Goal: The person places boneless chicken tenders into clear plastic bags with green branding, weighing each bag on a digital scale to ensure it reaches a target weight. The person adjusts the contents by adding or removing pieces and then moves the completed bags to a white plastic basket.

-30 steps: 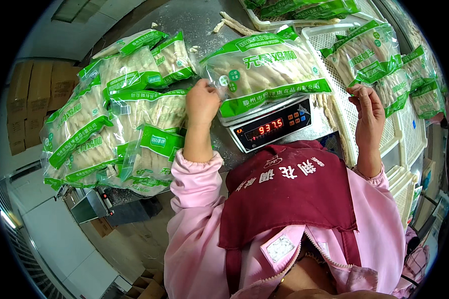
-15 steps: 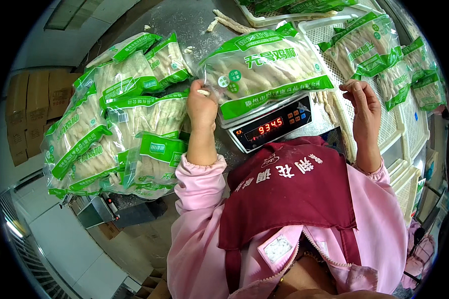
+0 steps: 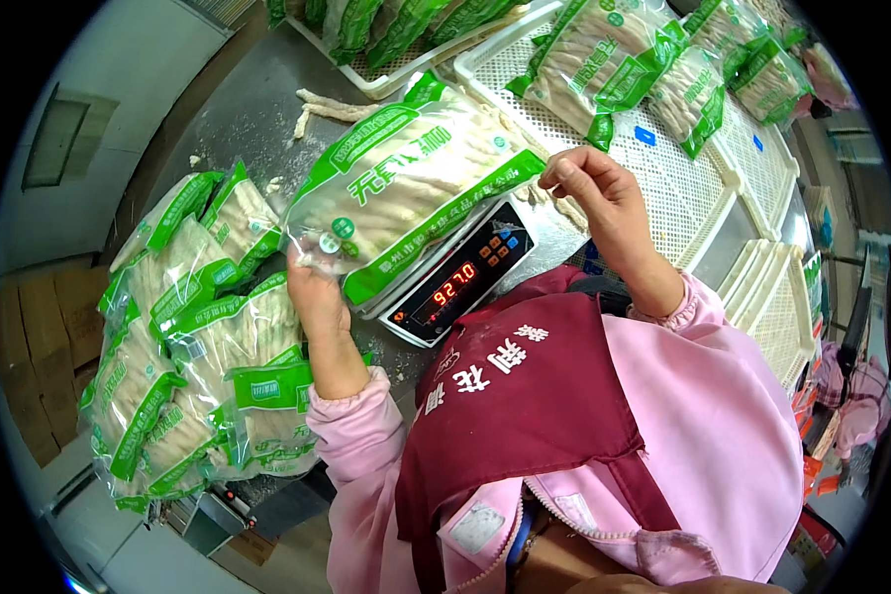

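A clear plastic bag with green bands, packed with pale floury sticks (image 3: 416,183), lies tilted over a digital scale (image 3: 462,277) whose red display is lit. My left hand (image 3: 319,302) is closed on the bag's left end; its fingertips are partly hidden by the plastic. At the bag's right corner, my right hand (image 3: 604,196) has thumb and fingers pinched together at the edge. Close by my left forearm is a heap of similar filled bags (image 3: 193,346). A few loose sticks (image 3: 335,106) lie on the metal table beyond the bag.
White perforated trays (image 3: 678,198) stand to the right, with several filled bags (image 3: 604,59) on them. Another tray (image 3: 366,84) at the far side holds more green bags. Stacked trays (image 3: 762,297) are near my right elbow. Cardboard boxes (image 3: 45,337) stand far left.
My view has turned, so the scene sits lower and further left. The right hand has come nearer the bag's corner. A small white piece seen in my left hand no longer shows. The scale's reading differs.
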A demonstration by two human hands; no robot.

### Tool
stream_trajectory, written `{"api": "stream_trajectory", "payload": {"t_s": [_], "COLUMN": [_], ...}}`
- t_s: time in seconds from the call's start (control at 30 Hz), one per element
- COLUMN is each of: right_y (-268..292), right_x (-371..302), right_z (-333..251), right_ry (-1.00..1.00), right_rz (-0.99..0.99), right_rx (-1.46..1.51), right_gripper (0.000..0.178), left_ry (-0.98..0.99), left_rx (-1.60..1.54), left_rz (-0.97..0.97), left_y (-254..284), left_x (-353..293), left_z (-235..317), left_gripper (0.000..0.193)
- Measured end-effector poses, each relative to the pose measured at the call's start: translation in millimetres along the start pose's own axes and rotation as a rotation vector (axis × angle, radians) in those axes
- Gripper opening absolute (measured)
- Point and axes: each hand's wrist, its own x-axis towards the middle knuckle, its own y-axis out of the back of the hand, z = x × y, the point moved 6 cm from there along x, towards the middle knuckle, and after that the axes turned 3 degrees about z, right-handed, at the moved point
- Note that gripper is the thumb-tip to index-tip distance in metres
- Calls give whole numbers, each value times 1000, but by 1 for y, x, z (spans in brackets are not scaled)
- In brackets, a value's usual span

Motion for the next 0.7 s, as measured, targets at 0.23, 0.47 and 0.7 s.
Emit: {"api": "stream_trajectory", "payload": {"t_s": [0.23,0.47,0.7], "right_y": [7,14,8], "right_x": [-4,-10,-10], "right_z": [-2,-1,-4], "right_ry": [38,24,25], "right_rz": [24,75,24], "right_rx": [-18,-11,-19], "right_gripper": [19,20,21], "left_ry": [24,-101,-139], "left_rx": [-57,-67,243], "left_rz": [90,451,452], "left_y": [5,75,91], "left_x": [2,-10,-2], "left_z": [22,78,86], "left_gripper": [24,32,30]}}
